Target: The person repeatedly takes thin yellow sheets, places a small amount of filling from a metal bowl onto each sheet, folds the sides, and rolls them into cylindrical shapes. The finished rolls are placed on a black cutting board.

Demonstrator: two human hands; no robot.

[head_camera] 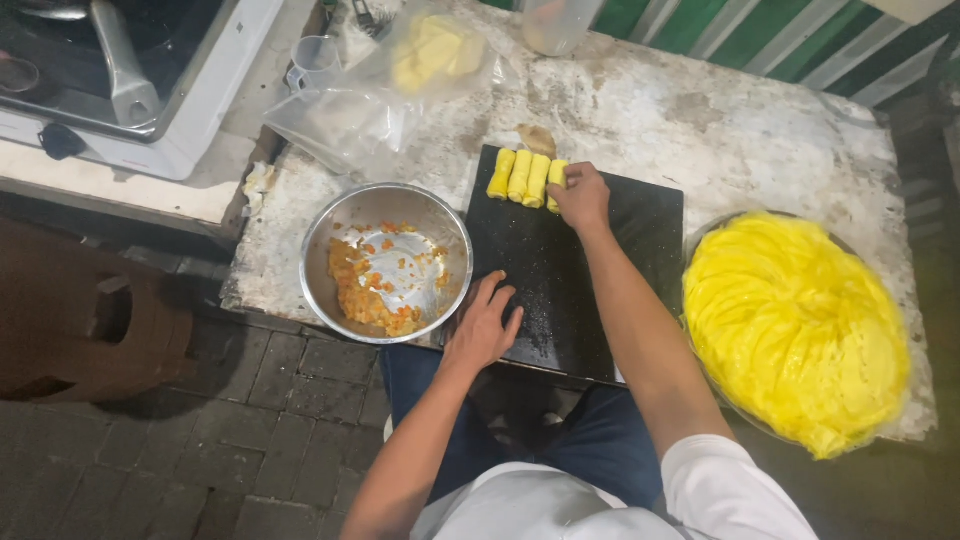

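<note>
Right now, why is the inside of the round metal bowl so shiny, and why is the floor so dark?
In the head view, light from above glares off the bare bottom of the round metal bowl beside the orange filling; the brick floor lies in deep shadow under the worn white table; the heap of yellow wrappers looks brightly lit; edges bend slightly.

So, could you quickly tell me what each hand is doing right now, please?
Left hand: open, flat on the black board, holding nothing.
Right hand: fingers curled on the endmost yellow roll; firm grip cannot be told.
</note>
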